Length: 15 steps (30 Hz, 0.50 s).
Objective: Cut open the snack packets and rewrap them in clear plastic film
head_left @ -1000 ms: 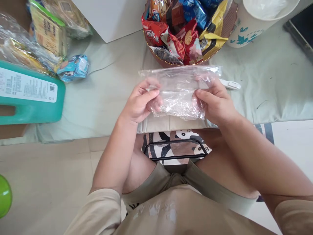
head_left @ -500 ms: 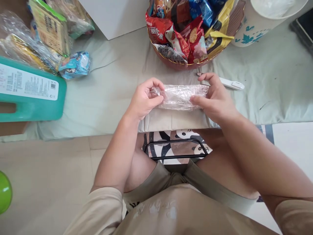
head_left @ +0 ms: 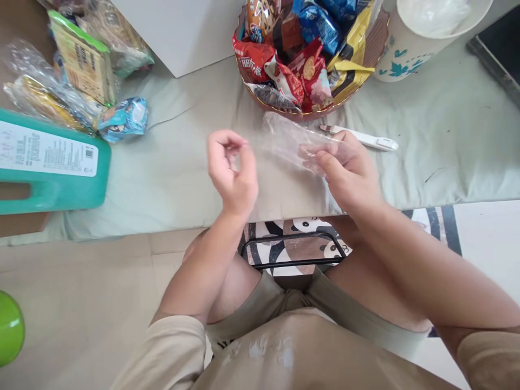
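My right hand (head_left: 351, 173) pinches a crumpled clear plastic bag (head_left: 284, 140) between thumb and fingers. Its loose end spreads out to the left, blurred by motion, just in front of the snack bowl. Apart from the bag, my left hand (head_left: 233, 173) is raised with its fingers curled in and the thumb close against them; I see nothing held in it. A slim white tool (head_left: 371, 138), perhaps a cutter, lies on the cloth right behind my right hand, which covers part of it.
A bowl (head_left: 298, 115) full of wrapped snacks stands at the back. Beside it are a white bin (head_left: 406, 59) with leaf prints and a dark object (head_left: 498, 54). To the left lie a teal jug (head_left: 77, 192), a blue packet (head_left: 124, 119) and several bagged snacks. A white box (head_left: 179, 32) stands behind.
My left hand has let go of the plastic bag and moved left, curling up. The bag now hangs from my right hand alone, its free end swung up and back.
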Each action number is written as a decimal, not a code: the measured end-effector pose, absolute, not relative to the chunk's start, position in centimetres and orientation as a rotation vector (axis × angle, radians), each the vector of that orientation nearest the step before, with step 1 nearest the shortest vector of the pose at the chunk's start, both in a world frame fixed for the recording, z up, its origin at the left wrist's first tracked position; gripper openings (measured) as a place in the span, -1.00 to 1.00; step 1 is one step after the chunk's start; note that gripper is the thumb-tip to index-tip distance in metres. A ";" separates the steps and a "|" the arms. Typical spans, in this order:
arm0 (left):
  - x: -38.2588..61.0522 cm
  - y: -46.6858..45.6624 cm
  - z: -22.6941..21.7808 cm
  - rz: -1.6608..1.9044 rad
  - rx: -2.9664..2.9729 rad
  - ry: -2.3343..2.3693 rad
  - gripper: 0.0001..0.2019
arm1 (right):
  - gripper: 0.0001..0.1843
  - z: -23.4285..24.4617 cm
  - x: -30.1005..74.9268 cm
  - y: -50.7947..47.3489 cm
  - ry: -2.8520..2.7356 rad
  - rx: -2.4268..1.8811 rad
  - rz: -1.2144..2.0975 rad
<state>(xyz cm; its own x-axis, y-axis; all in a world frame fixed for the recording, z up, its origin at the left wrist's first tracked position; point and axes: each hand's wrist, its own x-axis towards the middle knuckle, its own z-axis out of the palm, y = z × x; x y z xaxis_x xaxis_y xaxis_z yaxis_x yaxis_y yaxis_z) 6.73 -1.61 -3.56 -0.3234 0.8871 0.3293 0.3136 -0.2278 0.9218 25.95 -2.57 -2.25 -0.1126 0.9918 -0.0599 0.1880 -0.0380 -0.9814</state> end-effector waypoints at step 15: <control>8.2 -1.7 -4.3 1.117 1.274 0.884 -0.52 | -0.58 -3.1 24.1 -3.4 -1.106 -1.021 1.496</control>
<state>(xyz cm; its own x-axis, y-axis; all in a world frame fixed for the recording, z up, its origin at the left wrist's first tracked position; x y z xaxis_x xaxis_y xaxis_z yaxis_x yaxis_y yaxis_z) 8.23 -1.72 -4.31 0.2593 0.9622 0.0834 -0.1394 -0.0482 0.9891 24.08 -3.38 -3.14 -0.1713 0.9825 -0.0728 -0.2184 -0.1100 -0.9696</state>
